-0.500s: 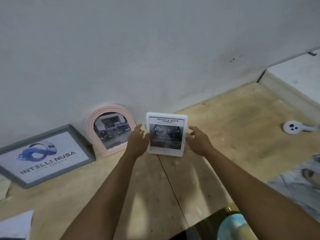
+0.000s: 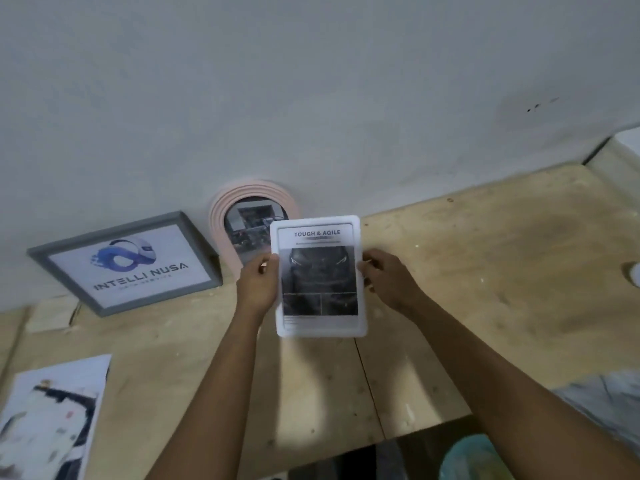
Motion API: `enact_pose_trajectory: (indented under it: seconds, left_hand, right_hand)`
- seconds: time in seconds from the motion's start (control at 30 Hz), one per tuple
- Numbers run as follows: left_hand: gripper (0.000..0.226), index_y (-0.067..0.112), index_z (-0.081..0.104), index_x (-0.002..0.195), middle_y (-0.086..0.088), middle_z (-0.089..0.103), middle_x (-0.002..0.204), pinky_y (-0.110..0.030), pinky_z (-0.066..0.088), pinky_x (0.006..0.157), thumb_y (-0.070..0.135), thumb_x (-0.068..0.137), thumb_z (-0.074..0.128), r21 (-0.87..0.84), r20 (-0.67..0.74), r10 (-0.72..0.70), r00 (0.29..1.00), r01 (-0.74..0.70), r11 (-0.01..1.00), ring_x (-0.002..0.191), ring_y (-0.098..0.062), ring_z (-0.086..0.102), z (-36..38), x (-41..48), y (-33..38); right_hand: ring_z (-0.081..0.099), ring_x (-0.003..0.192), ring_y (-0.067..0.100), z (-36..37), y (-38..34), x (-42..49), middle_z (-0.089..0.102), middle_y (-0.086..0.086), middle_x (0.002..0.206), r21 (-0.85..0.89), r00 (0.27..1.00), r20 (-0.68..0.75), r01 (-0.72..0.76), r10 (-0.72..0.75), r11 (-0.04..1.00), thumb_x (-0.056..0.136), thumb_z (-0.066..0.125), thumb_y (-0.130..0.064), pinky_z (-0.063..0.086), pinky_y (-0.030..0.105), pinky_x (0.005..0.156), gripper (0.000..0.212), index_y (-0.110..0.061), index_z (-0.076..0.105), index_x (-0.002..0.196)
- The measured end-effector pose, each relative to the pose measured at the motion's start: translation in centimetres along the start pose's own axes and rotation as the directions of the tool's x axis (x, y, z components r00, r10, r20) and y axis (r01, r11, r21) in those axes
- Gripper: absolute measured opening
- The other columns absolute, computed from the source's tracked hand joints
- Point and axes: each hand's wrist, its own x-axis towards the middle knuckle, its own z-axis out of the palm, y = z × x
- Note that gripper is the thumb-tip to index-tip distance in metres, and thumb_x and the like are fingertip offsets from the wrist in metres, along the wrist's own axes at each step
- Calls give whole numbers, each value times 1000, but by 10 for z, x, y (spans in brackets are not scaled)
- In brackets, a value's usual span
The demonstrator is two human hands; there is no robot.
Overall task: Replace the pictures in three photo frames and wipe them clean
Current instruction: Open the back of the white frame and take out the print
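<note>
I hold a white rectangular photo frame upright above the wooden table, its picture headed "TOUGH & AGILE" facing me. My left hand grips its left edge and my right hand grips its right edge. Behind it a pink arched frame leans on the wall, partly hidden by the white frame. To its left a grey frame with an "INTELLI NUSA" logo also leans on the wall.
A loose printed picture lies on the wooden table at the near left. A white object shows at the right edge. Below the table's front edge sits a teal round thing.
Both hands have closed on the white frame and lifted it off the table toward me. The view has shifted right and down, showing more of the loose picture.
</note>
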Motion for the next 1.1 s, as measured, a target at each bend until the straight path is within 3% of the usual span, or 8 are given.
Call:
enact_pose_trajectory:
  seconds: [0.17,0.33,0.4,0.57,0.73,0.87,1.03,1.1]
  left_hand:
    - [30,36,69,75,9,65,70,-44,54,86,57,82,49,55,29,-159,987,157,986,82,-30,64,-50,-10,-51]
    - [49,16,66,120,-6,68,117,-48,51,101,57,98,50,114,89,-204,975,194,974,109,-30,64,-101,-44,-59]
    - [48,16,63,122,-3,66,119,-38,49,95,56,99,50,99,-31,-142,989,144,985,113,-27,62,-122,-53,-56]
    - [48,25,69,101,6,72,100,-36,55,83,61,101,38,-51,-119,40,992,-46,998,94,-13,68,-157,-72,-36]
    - [45,17,58,74,2,62,69,-25,40,58,53,100,49,45,-269,116,956,-108,993,64,-10,56,-195,-88,-35]
    - [46,4,57,77,-10,61,72,-36,40,62,38,104,42,105,-267,198,943,-176,979,74,-29,58,-230,-85,-65]
    - [40,15,67,89,7,61,71,-31,42,64,39,107,41,-26,-101,228,968,-232,972,67,-13,52,-279,-79,-90]
    - [38,19,70,93,14,60,68,-22,42,63,38,108,40,-122,-41,186,982,-190,974,63,-5,52,-292,-77,-93]
  right_hand:
    - [67,88,22,41,-15,-15,69,5,100,9,986,157,60,-60,998,104,50,-23,54,30,74,16,-13,63,107]
    - [57,73,11,100,-42,-41,59,-5,81,-125,955,95,290,-279,949,102,54,-26,48,25,66,19,-10,60,94]
    - [53,68,7,124,-59,-49,55,-5,76,-173,928,42,371,-370,912,99,58,-25,45,21,60,19,-10,55,88]
    - [57,64,13,175,-87,-75,63,4,82,-338,678,-46,681,-734,650,92,68,-19,41,10,57,13,-7,65,95]
    - [59,65,17,230,-109,-104,68,7,87,-560,493,17,725,-870,400,94,63,-25,42,17,59,22,-7,71,103]
    - [62,78,19,257,-120,-117,68,-3,95,-581,521,208,747,-828,324,91,64,-36,52,36,66,21,-21,69,104]
    - [49,118,17,249,-157,-110,50,-5,128,-426,784,-185,479,-593,767,86,67,-44,47,40,96,42,-40,58,127]
    - [41,132,18,249,-166,-108,37,-6,144,-315,867,-159,410,-473,856,85,71,-47,41,38,105,52,-47,51,133]
